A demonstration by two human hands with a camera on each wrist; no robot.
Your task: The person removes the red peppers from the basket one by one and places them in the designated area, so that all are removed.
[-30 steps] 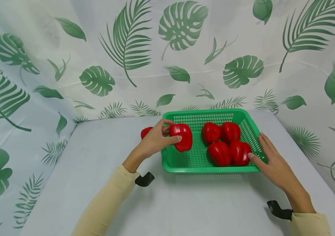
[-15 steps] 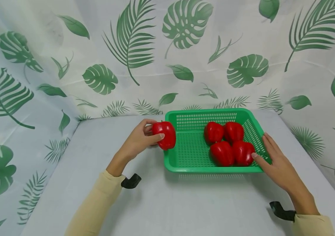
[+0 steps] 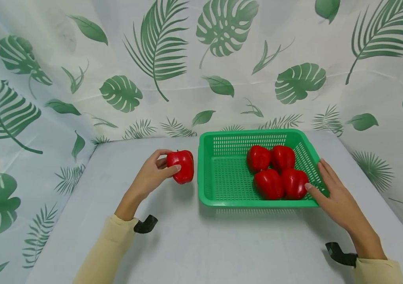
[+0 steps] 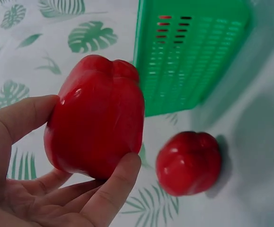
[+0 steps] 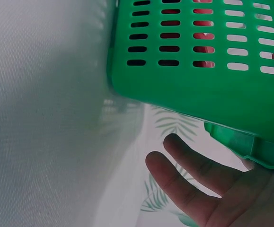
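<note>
In the head view my left hand [image 3: 151, 172] holds a red bell pepper [image 3: 182, 167] in the air, left of a green plastic basket [image 3: 205, 204]. Its thumb lies on the near side; the left wrist view shows fingertips around the pepper [image 4: 99, 118]. A second bell pepper [image 4: 189, 163] rests on the table below, mostly hidden in the head view. Several bell peppers [image 3: 268, 184] sit in the basket's right half. My right hand [image 3: 340, 201] rests at the basket's right rim, thumb over the edge, fingers straight along the outside; the right wrist view shows two fingers [image 5: 193, 165] extended.
A white table [image 3: 201, 244] carries everything. Behind it and at both sides hangs a white curtain [image 3: 187, 90] with green leaf prints. The basket stands toward the table's back right.
My left hand has carried the bell pepper leftward, from above the basket's left part to outside its left rim. The right hand stays at the right rim.
</note>
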